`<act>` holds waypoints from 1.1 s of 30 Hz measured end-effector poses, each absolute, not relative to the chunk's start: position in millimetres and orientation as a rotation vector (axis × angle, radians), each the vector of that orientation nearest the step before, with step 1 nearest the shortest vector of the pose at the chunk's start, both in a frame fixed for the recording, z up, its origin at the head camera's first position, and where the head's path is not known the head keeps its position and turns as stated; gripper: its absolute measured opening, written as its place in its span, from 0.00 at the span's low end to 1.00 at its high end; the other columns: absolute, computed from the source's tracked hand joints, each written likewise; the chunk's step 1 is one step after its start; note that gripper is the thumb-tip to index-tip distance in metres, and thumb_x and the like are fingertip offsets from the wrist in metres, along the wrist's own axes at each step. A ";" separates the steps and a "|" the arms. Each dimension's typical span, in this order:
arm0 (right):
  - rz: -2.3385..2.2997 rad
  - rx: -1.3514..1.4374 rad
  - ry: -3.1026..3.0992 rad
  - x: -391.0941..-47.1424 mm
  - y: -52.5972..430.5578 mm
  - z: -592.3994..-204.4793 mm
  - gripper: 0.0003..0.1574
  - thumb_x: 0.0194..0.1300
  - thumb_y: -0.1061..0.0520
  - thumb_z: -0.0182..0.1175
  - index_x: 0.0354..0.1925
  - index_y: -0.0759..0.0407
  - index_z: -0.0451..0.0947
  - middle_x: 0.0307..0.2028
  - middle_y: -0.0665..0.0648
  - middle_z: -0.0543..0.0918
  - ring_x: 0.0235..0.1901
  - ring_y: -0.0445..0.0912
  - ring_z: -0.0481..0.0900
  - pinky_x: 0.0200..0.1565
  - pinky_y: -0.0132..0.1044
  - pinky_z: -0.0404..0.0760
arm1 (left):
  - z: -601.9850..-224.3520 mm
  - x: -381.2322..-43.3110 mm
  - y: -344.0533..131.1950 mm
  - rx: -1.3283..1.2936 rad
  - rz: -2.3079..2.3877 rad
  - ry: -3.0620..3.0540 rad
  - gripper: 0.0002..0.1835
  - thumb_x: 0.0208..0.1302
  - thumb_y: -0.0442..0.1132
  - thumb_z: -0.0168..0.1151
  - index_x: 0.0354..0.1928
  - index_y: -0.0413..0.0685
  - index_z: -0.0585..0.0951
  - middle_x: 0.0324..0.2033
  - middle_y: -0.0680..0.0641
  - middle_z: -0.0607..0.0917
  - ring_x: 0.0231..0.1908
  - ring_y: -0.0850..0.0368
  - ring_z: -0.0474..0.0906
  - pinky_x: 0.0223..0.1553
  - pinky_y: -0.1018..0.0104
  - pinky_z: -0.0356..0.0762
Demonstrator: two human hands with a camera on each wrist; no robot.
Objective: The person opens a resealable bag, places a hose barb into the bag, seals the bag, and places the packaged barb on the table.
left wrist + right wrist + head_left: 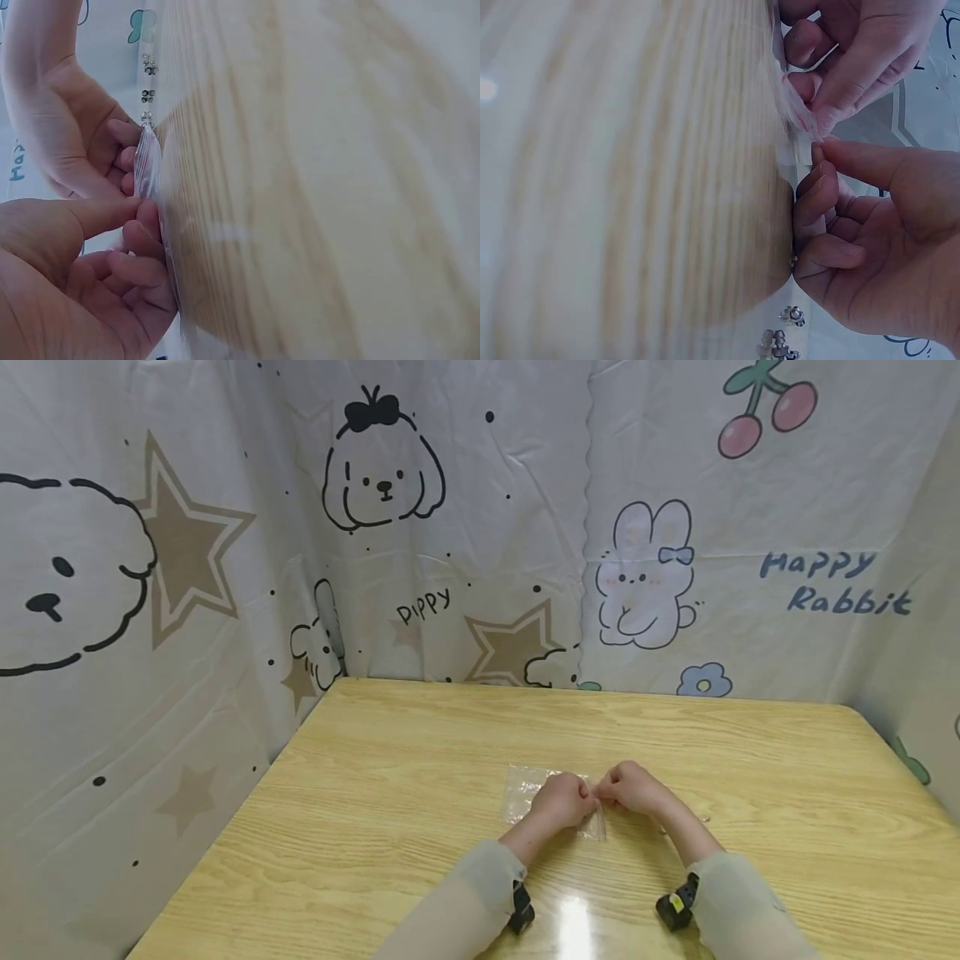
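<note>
A clear plastic zip bag [517, 795] lies flat on the table, its zip edge towards the right. My left hand [562, 800] pinches the bag near that edge between thumb and fingers. Close beside it, my right hand [633, 787] pinches the edge of the bag with thumb and index finger. A thin red line runs along the gathered plastic [799, 109] in the right wrist view. Several small shiny metal pieces [148, 96] lie on the table past the right hand. They show as silvery, knobbed fittings [780, 345] in the right wrist view; their exact kind cannot be told.
The wood-grain table [390, 777] extends around both hands. A printed curtain [480, 527] hangs along its back and left sides. Black wrist cameras [677, 903] sit at both sleeve cuffs.
</note>
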State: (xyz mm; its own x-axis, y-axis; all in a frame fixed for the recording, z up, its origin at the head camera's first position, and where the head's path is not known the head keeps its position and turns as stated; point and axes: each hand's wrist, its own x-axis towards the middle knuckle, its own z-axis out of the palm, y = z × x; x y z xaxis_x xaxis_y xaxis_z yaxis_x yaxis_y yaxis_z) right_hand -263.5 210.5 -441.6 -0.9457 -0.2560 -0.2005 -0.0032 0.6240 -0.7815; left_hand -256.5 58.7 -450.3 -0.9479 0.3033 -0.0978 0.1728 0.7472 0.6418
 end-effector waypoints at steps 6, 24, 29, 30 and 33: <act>-1.215 -0.242 2.564 -263.4 211.2 -439.8 0.21 0.69 0.61 0.55 0.18 0.61 0.70 0.16 0.48 0.66 0.18 0.40 0.60 0.25 0.31 0.62 | -447.6 -257.8 61.7 0.298 0.919 2.761 0.29 0.62 0.42 0.63 0.08 0.54 0.60 0.08 0.57 0.60 0.14 0.62 0.59 0.17 0.71 0.53; -1.231 -0.198 2.563 -261.6 210.5 -442.8 0.18 0.70 0.60 0.56 0.22 0.65 0.76 0.19 0.49 0.69 0.21 0.41 0.64 0.27 0.33 0.66 | -448.5 -255.1 63.6 0.203 0.914 2.763 0.26 0.61 0.41 0.63 0.09 0.55 0.62 0.11 0.57 0.63 0.15 0.61 0.60 0.19 0.69 0.55; -1.242 -0.173 2.554 -262.0 210.5 -444.9 0.18 0.70 0.60 0.55 0.22 0.63 0.74 0.19 0.49 0.69 0.21 0.41 0.64 0.28 0.33 0.65 | -449.1 -255.4 61.7 0.224 0.895 2.814 0.24 0.59 0.41 0.64 0.09 0.55 0.66 0.13 0.57 0.68 0.18 0.62 0.64 0.20 0.68 0.58; -1.245 -0.166 2.552 -262.0 210.8 -445.2 0.18 0.70 0.60 0.55 0.23 0.64 0.74 0.19 0.49 0.69 0.21 0.41 0.64 0.28 0.33 0.65 | -449.4 -255.6 61.1 0.229 0.907 2.818 0.22 0.59 0.42 0.65 0.10 0.54 0.68 0.14 0.57 0.70 0.19 0.62 0.65 0.20 0.69 0.58; -1.262 -0.155 2.544 -261.6 211.8 -445.3 0.16 0.71 0.60 0.55 0.25 0.65 0.76 0.21 0.49 0.71 0.23 0.41 0.66 0.29 0.33 0.67 | -450.0 -256.4 59.2 0.238 0.953 2.812 0.17 0.58 0.44 0.68 0.15 0.53 0.76 0.18 0.57 0.76 0.21 0.63 0.68 0.21 0.71 0.60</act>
